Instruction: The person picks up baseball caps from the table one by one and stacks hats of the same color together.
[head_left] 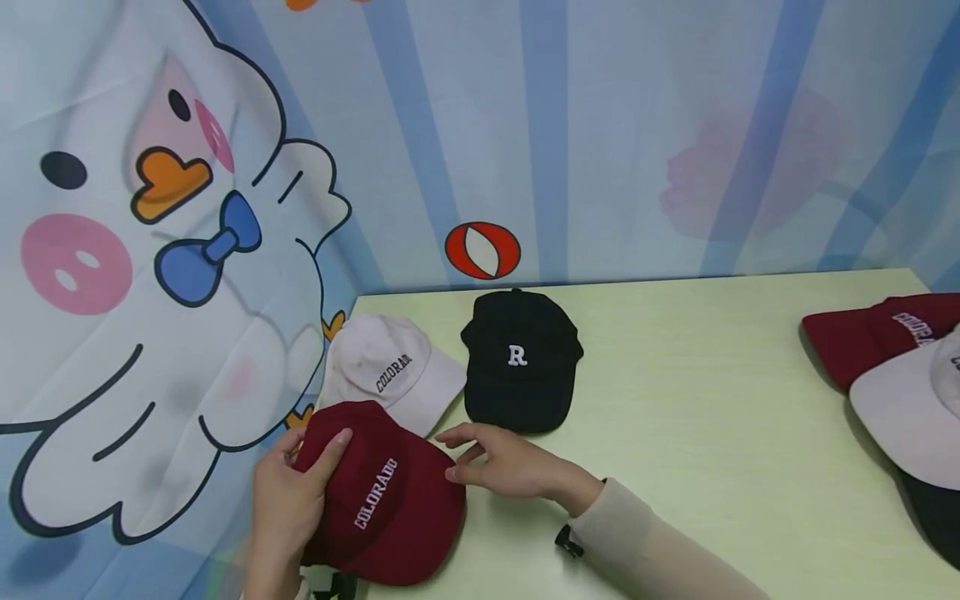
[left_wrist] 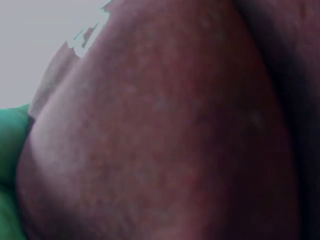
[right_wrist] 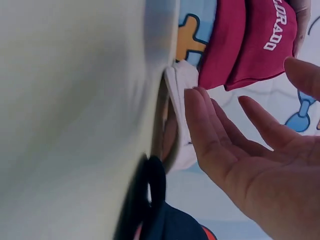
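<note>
A dark red baseball cap (head_left: 408,492) with white COLORADO lettering is held up at the table's left front. My left hand (head_left: 288,500) grips its crown edge, thumb on the outside and the other fingers mostly hidden behind. At the cap's right side is my right hand (head_left: 510,462), fingers loosely extended with nothing between them; in the right wrist view the fingers (right_wrist: 197,117) come near the cap, and contact cannot be told. Behind the red cap lies a white COLORADO cap (head_left: 386,367), partly covered. A black cap (head_left: 517,375) with a white R sits beside it.
At the table's right edge, another dark red cap (head_left: 847,342), a white cap (head_left: 907,417) and a black item (head_left: 933,512) overlap. The pale table (head_left: 697,417) meets a printed cloth backdrop (head_left: 600,142) behind and at left. A blurred reddish-brown surface (left_wrist: 150,125) fills the left wrist view.
</note>
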